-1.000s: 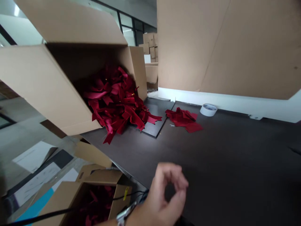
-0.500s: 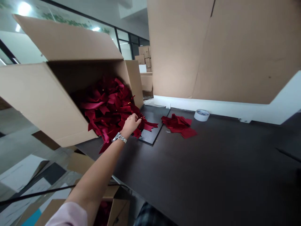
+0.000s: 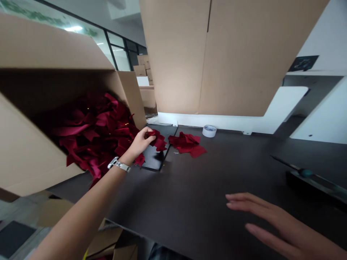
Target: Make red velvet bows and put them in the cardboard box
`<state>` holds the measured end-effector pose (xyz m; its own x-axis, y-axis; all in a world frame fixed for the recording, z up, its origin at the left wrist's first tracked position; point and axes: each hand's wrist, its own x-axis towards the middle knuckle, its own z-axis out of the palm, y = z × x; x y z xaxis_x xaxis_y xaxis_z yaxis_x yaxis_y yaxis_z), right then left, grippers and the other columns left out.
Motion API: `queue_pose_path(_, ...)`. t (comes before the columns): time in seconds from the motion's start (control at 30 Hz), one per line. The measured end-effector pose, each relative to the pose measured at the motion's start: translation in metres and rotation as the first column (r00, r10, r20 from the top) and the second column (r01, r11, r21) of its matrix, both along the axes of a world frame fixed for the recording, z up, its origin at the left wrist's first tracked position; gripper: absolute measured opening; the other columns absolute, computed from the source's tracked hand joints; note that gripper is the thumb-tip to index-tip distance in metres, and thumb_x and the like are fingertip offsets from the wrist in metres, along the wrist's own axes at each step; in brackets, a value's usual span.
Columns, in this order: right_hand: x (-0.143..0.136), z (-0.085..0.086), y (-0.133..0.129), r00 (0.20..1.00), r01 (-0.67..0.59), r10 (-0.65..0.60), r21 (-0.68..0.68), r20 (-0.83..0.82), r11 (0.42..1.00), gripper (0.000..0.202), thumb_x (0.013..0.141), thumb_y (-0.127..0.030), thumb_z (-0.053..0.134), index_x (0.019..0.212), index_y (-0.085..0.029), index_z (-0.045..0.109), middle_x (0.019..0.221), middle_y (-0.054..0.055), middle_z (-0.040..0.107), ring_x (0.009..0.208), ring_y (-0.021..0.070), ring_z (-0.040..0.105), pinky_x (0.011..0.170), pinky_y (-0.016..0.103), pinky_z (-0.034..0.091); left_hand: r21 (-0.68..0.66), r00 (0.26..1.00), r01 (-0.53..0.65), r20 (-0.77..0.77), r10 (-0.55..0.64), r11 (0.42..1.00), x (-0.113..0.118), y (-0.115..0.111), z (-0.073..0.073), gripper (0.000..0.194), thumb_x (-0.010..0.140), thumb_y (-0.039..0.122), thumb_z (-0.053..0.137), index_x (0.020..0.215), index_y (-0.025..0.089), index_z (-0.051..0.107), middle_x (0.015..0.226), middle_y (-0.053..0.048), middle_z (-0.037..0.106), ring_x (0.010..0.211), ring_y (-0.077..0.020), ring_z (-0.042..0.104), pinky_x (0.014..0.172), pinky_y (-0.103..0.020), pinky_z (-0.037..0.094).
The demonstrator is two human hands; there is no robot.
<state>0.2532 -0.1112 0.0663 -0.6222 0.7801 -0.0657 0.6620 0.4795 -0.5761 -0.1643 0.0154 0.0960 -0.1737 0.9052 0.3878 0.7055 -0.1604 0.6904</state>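
Observation:
My left hand [image 3: 142, 140], with a silver watch on the wrist, is closed on a dark red ribbon bow [image 3: 158, 141] just right of the box opening. Behind that hand, a heap of red ribbon bows [image 3: 100, 126] spills out of a cardboard box [image 3: 131, 97] lying on its side. To the right of the held piece, a small pile of red ribbon pieces [image 3: 187, 143] rests on the dark table [image 3: 206, 187]. My right hand [image 3: 268, 218] hovers over the table at the lower right, fingers stretched out and holding nothing.
A roll of white tape [image 3: 209, 131] stands at the back edge of the table. Behind it rises a large cardboard sheet [image 3: 200, 65]. At the right lies a dark long tool [image 3: 311, 180], its kind unclear. Another open carton [image 3: 108, 238] sits below the table edge.
My left hand has drawn a ribbon bow away from the heap, toward the small pile. My right hand has come into view at the lower right. The view has turned to the right.

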Motion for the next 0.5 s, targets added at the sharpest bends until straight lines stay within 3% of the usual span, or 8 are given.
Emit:
queue_pose_path(0.07,-0.025,0.018,0.004,0.998,-0.060,0.061,0.026,-0.032,0.998,0.037,0.095,-0.046,0.046,0.131,-0.038,0.055,0.140,0.002,0.049,0.127,0.0252,0.049,0.107,0.042,0.041,0.016,0.980,0.179,0.086,-0.180,0.984,0.013,-0.009,0.006,0.010,0.078,0.025,0.055,0.078,0.020,0.047,0.070,0.002,0.055,0.065,-0.0137,0.055,0.065,-0.027,0.049)
queue_pose_path(0.17,-0.054,0.032,0.014,0.985,-0.132,0.143,0.106,-0.095,0.986,0.036,0.097,-0.039,0.046,0.132,-0.034,0.054,0.141,0.003,0.047,0.129,0.0216,0.047,0.108,0.039,0.040,0.055,0.870,0.453,0.192,-0.455,0.890,0.032,-0.022,0.014,0.010,0.079,0.026,0.057,0.082,0.019,0.050,0.072,0.002,0.055,0.065,-0.0125,0.052,0.062,-0.026,0.046)
queue_pose_path(0.23,-0.067,0.034,0.025,0.975,-0.100,0.143,0.234,-0.173,0.967,0.037,0.098,-0.034,0.044,0.134,-0.032,0.050,0.143,0.005,0.044,0.132,0.0210,0.043,0.110,0.041,0.038,0.030,0.800,0.574,0.191,-0.568,0.818,0.044,-0.031,0.018,0.009,0.080,0.025,0.058,0.083,0.018,0.053,0.076,0.001,0.056,0.068,-0.0125,0.052,0.064,-0.025,0.045)
queue_pose_path(0.33,-0.082,0.032,0.044,0.955,0.030,0.111,0.459,-0.277,0.888,0.042,0.097,-0.033,0.046,0.139,-0.029,0.043,0.147,0.007,0.039,0.139,0.0245,0.029,0.114,0.051,0.027,-0.059,0.686,0.721,0.193,-0.701,0.690,0.061,-0.044,0.023,0.007,0.084,0.024,0.055,0.086,0.018,0.055,0.081,-0.001,0.057,0.068,-0.0121,0.053,0.063,-0.025,0.046)
queue_pose_path(0.4,-0.088,0.031,0.053,0.957,0.035,0.118,0.514,-0.263,0.857,0.048,0.094,-0.039,0.053,0.140,-0.027,0.042,0.146,0.009,0.041,0.140,0.0285,0.025,0.114,0.058,0.018,-0.104,0.608,0.793,0.205,-0.767,0.601,0.072,-0.054,0.027,0.007,0.087,0.023,0.053,0.088,0.018,0.056,0.084,-0.001,0.059,0.069,-0.0118,0.054,0.065,-0.025,0.046)
queue_pose_path(0.5,-0.092,0.034,0.057,0.964,-0.057,0.165,0.444,-0.209,0.894,0.029,0.089,-0.039,0.063,0.114,-0.024,0.061,0.118,0.006,0.063,0.121,0.0271,0.050,0.114,0.057,0.014,-0.154,0.553,0.833,0.215,-0.805,0.532,0.082,-0.066,0.032,0.007,0.087,0.019,0.053,0.091,0.017,0.058,0.088,-0.002,0.061,0.077,-0.0129,0.057,0.071,-0.025,0.048)
